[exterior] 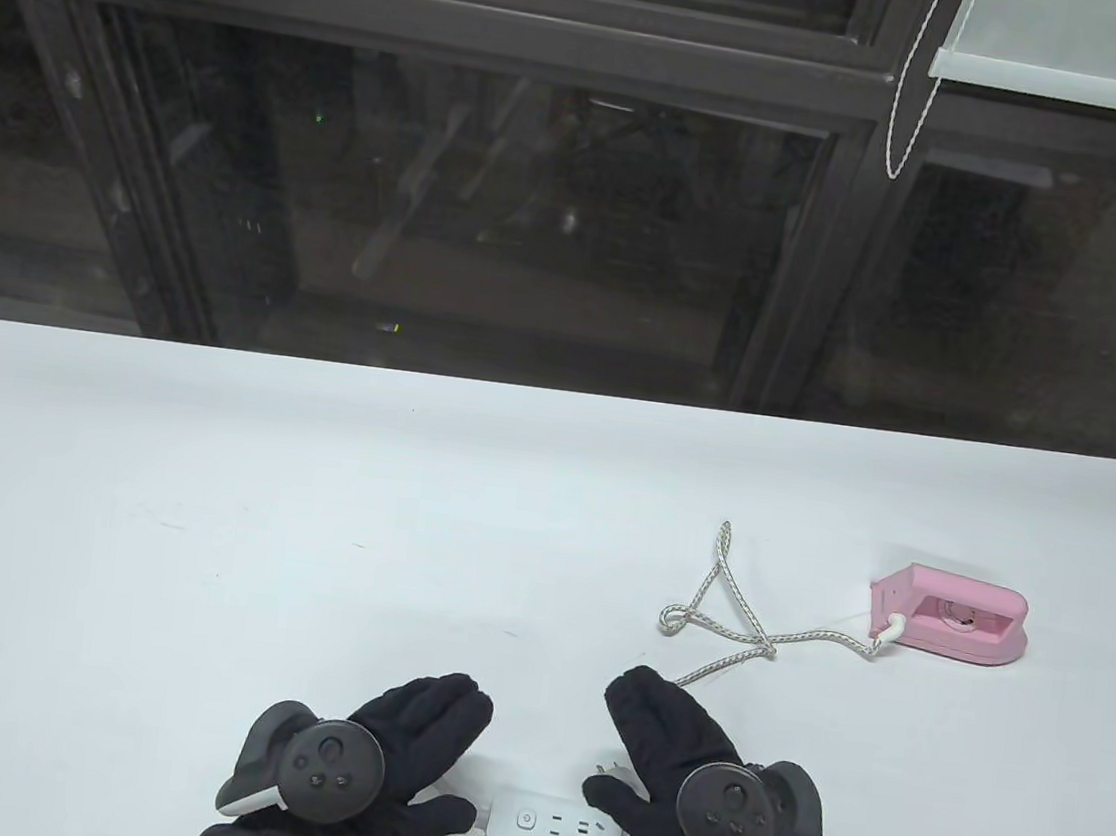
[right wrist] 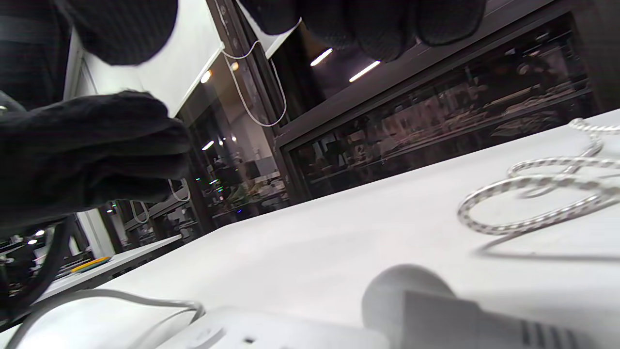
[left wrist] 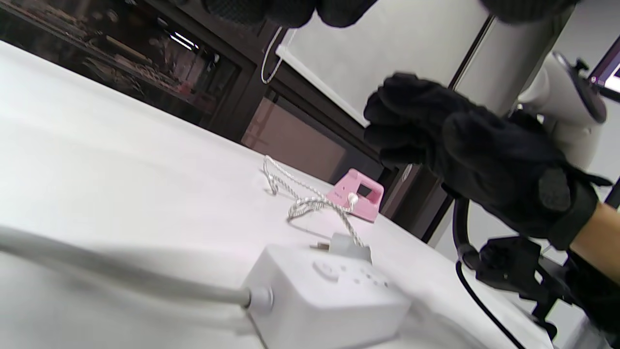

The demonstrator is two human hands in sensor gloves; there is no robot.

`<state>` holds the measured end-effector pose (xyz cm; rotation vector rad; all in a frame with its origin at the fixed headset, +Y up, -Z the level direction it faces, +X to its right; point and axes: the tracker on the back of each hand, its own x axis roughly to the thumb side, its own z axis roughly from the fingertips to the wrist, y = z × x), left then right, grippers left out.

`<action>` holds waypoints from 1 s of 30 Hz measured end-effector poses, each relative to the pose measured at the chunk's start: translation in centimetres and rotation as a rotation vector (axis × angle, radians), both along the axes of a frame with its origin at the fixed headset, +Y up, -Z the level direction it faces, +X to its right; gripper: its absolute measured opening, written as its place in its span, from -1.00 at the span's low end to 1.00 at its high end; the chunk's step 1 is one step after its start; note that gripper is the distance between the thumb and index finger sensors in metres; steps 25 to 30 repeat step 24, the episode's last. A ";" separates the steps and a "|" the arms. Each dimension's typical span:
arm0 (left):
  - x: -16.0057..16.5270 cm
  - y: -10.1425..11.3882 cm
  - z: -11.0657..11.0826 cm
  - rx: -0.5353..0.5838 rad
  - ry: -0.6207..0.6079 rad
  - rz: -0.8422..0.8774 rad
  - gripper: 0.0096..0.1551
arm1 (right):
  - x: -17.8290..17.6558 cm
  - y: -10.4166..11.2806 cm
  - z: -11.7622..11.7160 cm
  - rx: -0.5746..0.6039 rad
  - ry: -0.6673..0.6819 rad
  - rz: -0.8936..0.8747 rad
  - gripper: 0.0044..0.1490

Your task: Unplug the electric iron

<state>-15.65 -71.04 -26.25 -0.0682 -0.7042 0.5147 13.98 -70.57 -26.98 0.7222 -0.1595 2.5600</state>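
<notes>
White table (exterior: 306, 510) under dark window. Pink iron (exterior: 953, 616) far right, braided cord (exterior: 725, 628) looping toward plug (left wrist: 346, 242), lying free just beside power strip (exterior: 554, 829). Left hand (exterior: 378, 760) and right hand (exterior: 678, 774) both spread, gripping nothing, flanking strip.

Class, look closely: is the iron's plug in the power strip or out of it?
Out. The plug lies on the table beside the power strip, prongs bare, sockets empty.
</notes>
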 end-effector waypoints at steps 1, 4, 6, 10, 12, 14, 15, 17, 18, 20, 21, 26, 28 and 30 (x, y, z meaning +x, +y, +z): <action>0.2 -0.2 0.0 -0.005 -0.011 -0.015 0.05 | -0.2 0.0 0.0 0.001 0.004 0.005 0.01; 0.5 -0.8 -0.2 -0.020 -0.018 -0.043 0.05 | -0.3 0.0 0.1 0.001 0.006 0.019 0.01; 0.5 -0.9 -0.2 -0.031 -0.016 -0.044 0.04 | -0.3 -0.1 0.1 -0.003 0.014 0.003 0.01; 0.4 -1.1 -0.4 -0.041 -0.007 -0.039 0.04 | -0.4 0.0 0.3 -0.003 0.021 0.012 0.01; 0.3 -1.0 -0.4 -0.044 -0.002 -0.046 0.04 | -0.4 0.1 0.4 -0.003 0.027 0.008 0.01; 0.3 -1.0 -0.4 -0.045 0.000 -0.052 0.04 | -0.5 0.2 0.4 -0.001 0.027 0.012 0.01; 0.3 -1.0 -0.4 -0.046 0.002 -0.053 0.04 | -0.5 0.2 0.4 -0.002 0.029 0.013 0.01; 0.3 -1.0 -0.5 -0.053 0.005 -0.054 0.04 | -0.4 0.1 0.4 -0.004 0.030 0.011 0.01; 0.3 -1.0 -0.5 -0.055 0.006 -0.055 0.04 | -0.4 0.2 0.4 -0.005 0.031 0.008 0.01; 0.3 -1.0 -0.5 -0.058 0.004 -0.060 0.04 | -0.4 0.2 0.4 -0.005 0.029 0.003 0.01; 0.3 -1.0 -0.5 -0.061 0.003 -0.063 0.04 | -0.4 0.2 0.4 -0.005 0.028 0.004 0.01; 0.4 -1.0 -0.5 -0.067 0.002 -0.066 0.04 | -0.5 0.1 0.4 -0.011 0.027 0.023 0.01; 0.4 -1.0 -0.5 -0.067 0.002 -0.066 0.04 | -0.5 0.1 0.4 -0.011 0.027 0.023 0.01; 0.4 -1.0 -0.5 -0.067 0.002 -0.066 0.04 | -0.5 0.1 0.4 -0.011 0.027 0.023 0.01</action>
